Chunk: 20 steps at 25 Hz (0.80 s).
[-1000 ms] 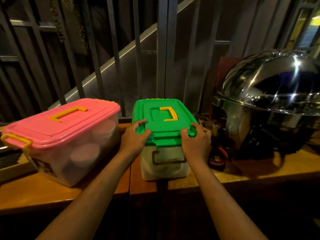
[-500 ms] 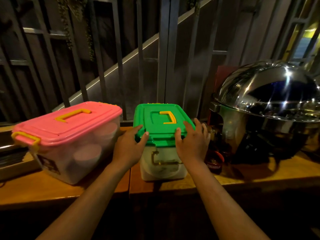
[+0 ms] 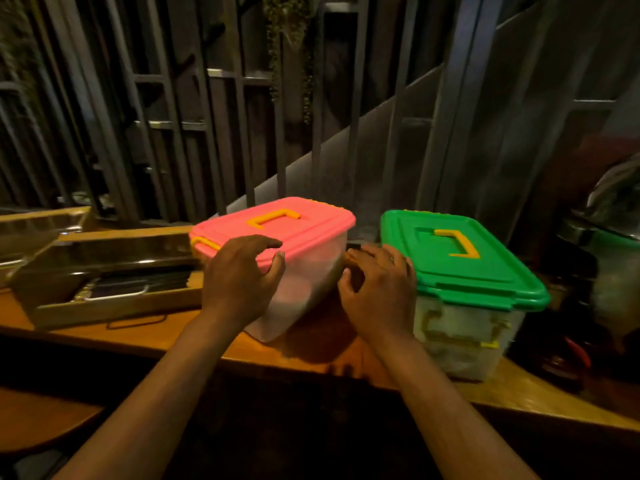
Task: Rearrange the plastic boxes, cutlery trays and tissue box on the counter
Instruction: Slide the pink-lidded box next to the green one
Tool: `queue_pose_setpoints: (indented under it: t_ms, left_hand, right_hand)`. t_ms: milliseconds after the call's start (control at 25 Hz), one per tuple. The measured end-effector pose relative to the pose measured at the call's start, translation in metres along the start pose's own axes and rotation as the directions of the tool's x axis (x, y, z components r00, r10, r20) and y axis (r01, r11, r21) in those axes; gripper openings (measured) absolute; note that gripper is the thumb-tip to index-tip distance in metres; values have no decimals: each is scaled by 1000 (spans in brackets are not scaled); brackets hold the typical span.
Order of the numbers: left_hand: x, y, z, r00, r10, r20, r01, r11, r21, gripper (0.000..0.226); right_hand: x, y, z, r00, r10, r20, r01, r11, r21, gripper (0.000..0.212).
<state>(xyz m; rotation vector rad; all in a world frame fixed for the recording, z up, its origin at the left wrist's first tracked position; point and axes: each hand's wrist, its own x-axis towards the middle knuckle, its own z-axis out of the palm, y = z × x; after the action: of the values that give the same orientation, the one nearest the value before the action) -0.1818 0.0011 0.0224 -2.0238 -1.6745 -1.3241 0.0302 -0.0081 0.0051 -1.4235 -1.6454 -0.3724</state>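
Observation:
A clear plastic box with a pink lid [image 3: 298, 223] and yellow handle stands mid-counter. A clear box with a green lid [image 3: 460, 261] stands just to its right. My left hand [image 3: 242, 278] lies over the pink box's near left corner, fingers curled on the lid edge and thumb at the front wall. My right hand [image 3: 377, 292] hovers in the gap between the two boxes, fingers spread and holding nothing. Wooden cutlery trays [image 3: 114, 299] lie at the left, with metal handles showing inside.
A wooden counter [image 3: 194, 330] carries everything, its front edge close to me. A steel chafing dish [image 3: 616, 209] stands at the far right with dark bottles [image 3: 568, 362] in front of it. Metal bars and a stair rail rise close behind the boxes.
Both hands left the green box and moved left. My left hand now rests on the pink box's corner, and the view has swung left, showing the cutlery trays.

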Motion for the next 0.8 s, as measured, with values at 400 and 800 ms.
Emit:
queue_pose_setpoints:
  t_ms: [400, 800]
  left_hand:
    - [71, -165, -3, 940, -237, 247, 253, 967, -36, 38]
    - [84, -165, 31, 740, -553, 383, 667, 677, -312, 55]
  right_hand:
    - [9, -157, 134, 954, 52, 295, -28, 996, -85, 58]
    - [8, -149, 135, 972, 93, 217, -85, 995, -47, 47]
